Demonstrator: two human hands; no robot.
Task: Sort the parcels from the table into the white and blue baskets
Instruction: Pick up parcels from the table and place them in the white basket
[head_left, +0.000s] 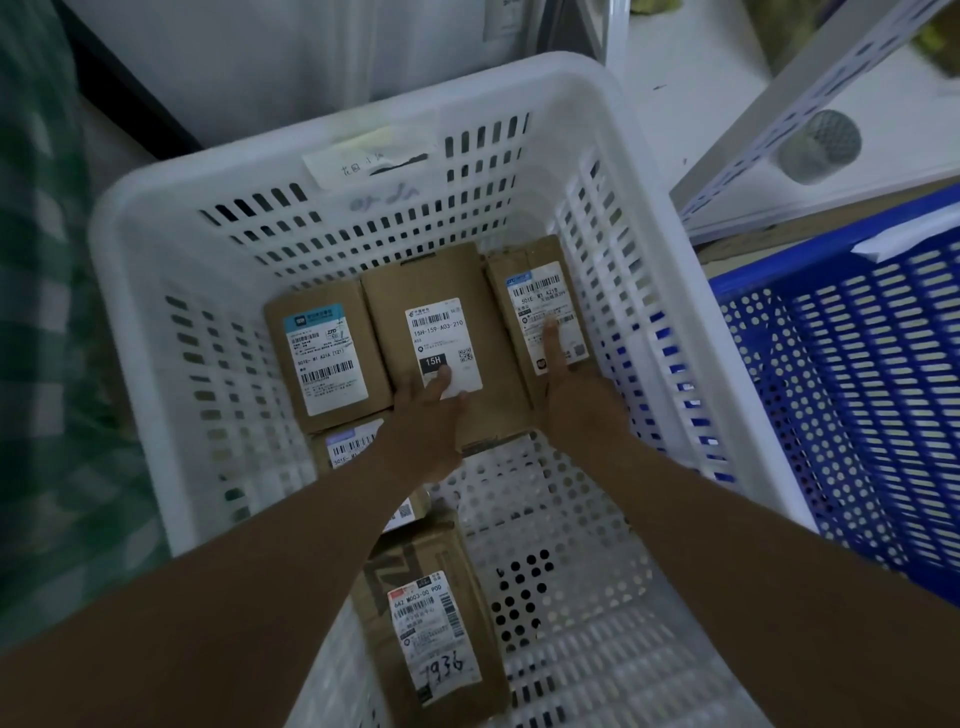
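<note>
Both hands, left (423, 415) and right (574, 395), press flat-fingered on parcels (441, 332) inside the white basket (156, 218), blue basket (857, 364) alongside.

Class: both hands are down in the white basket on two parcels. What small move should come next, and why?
Probably lift both hands out. The left hand and right hand lie on parcels already flat on the white basket floor, so these look placed.

Middle parcel (441, 332) label reads "15H-159-A03-210" and "15H"; near parcel (431, 623) reads "642 M003-00 P00", handwritten "1936"
</note>
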